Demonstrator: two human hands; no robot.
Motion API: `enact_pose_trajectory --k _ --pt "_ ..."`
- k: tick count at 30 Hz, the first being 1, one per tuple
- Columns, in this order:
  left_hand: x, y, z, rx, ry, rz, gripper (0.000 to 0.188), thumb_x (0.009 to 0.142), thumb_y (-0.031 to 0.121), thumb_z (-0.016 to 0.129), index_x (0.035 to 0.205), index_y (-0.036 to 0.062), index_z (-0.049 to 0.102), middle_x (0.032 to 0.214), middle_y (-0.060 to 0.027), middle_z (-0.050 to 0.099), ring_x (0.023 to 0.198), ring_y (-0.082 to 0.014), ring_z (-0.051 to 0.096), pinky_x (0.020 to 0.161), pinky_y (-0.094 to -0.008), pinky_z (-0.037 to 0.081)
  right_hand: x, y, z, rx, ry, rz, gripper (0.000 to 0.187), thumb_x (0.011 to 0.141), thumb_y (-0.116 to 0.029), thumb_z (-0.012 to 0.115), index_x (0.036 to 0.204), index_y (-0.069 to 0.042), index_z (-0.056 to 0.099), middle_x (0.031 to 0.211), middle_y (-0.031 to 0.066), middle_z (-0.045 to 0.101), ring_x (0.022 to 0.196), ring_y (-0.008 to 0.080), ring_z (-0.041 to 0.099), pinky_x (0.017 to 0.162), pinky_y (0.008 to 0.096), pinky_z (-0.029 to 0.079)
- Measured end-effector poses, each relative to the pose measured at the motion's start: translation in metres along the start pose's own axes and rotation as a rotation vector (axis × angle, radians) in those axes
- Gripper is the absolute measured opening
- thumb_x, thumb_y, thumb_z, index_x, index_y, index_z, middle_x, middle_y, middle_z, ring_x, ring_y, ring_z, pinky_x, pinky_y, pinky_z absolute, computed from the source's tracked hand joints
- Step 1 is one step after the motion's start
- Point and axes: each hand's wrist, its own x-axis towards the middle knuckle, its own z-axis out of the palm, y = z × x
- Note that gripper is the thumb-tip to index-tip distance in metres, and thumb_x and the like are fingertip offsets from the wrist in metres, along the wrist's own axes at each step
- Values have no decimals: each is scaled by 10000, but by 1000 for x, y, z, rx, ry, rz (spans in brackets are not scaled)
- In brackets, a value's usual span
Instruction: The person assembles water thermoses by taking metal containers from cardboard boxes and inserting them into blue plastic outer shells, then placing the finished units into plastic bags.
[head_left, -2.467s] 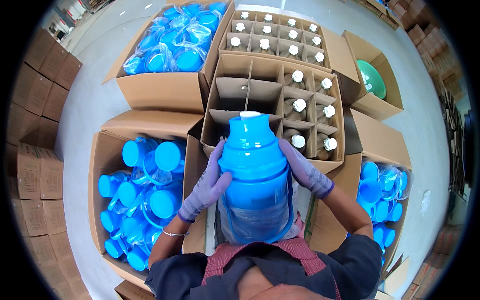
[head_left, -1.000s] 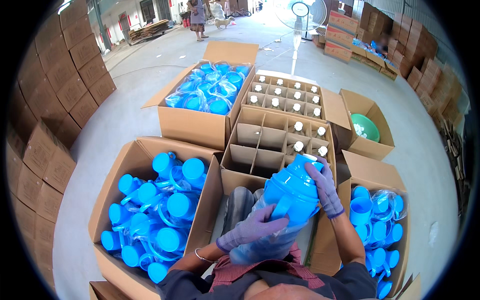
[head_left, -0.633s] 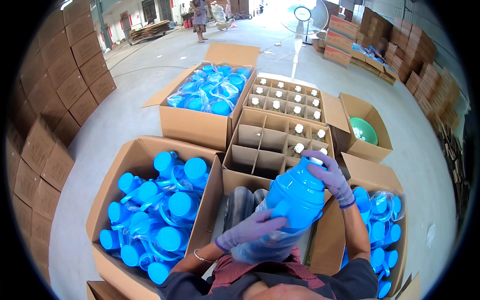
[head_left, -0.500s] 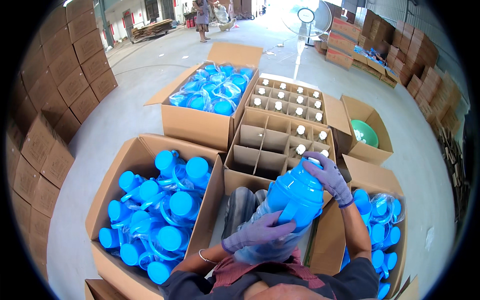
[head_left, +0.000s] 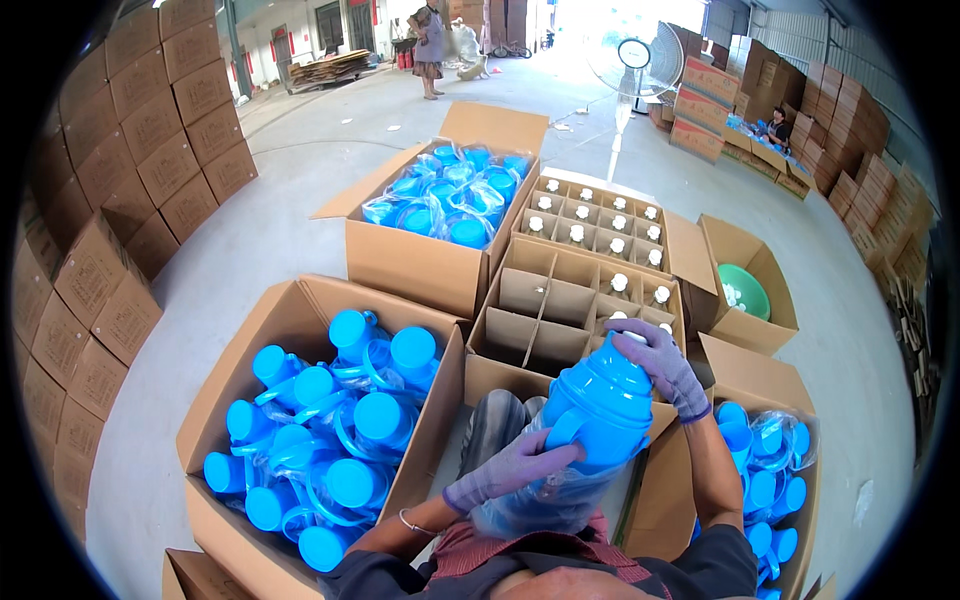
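A blue plastic thermos flask (head_left: 603,400) leans in front of my body, its lower part wrapped in clear plastic. My left hand (head_left: 515,468), in a purple glove, is closed on its side by the handle (head_left: 566,428). My right hand (head_left: 660,368), gloved the same, curls over the flask's top, fingers on the white stopper (head_left: 632,338). Just beyond stands a divided carton (head_left: 500,378); white-stoppered glass bottles (head_left: 619,285) fill some right-hand cells, while several left cells hold nothing.
Open cartons of blue flask casings stand left (head_left: 215,515), far (head_left: 405,272) and right (head_left: 800,570) of me. Another divided carton (head_left: 522,205) holds stoppered bottles. A green basin (head_left: 757,292) sits in a box. Beyond are a fan (head_left: 635,60), stacked cartons (head_left: 155,125) and a standing person (head_left: 428,45).
The flask has turned in my hands, so its handle now points more to the left. Both hands stay on it. The whole view has shifted slightly.
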Motion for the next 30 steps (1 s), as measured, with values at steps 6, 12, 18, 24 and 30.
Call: enact_pose_trajectory --k 6,12,18,24,30 --pt "2 -17 -20 18 -112 -56 281 987 269 589 1144 47 659 943 10 639 879 -64 566 799 -246 460 -6 -18 -6 -55 -89 -107 521 879 -340 697 1311 -64 600 1183 63 623 1080 167 577 959 304 450" --pt "0 -15 -9 -1 -95 -30 256 983 269 598 1095 47 659 841 25 613 784 -62 554 719 -246 457 -4 -8 -10 -71 -139 -58 528 874 -335 698 1328 -86 593 1301 88 591 1172 215 555 1024 358 427" --pt "16 -46 15 117 -148 195 303 1001 271 577 1172 31 649 1026 -26 653 915 -97 599 830 -267 495 -7 -12 -5 -117 -68 -34 537 878 -325 708 1338 -76 582 1238 81 623 1170 221 565 1014 356 440" --pt "9 -16 12 210 -187 80 333 1018 256 549 1240 12 598 1147 -51 644 1039 -135 614 931 -293 496 -2 -9 -14 8 -174 -49 513 879 -331 714 1310 -76 606 1170 58 634 1136 157 561 1004 311 428" --pt "9 -65 -19 -544 -344 -87 345 997 237 581 1245 -2 598 1175 -79 645 1101 -149 601 974 -321 483 -13 -22 -16 -84 -225 -220 507 913 -328 677 1335 -64 578 1289 74 584 1156 163 552 992 321 447"
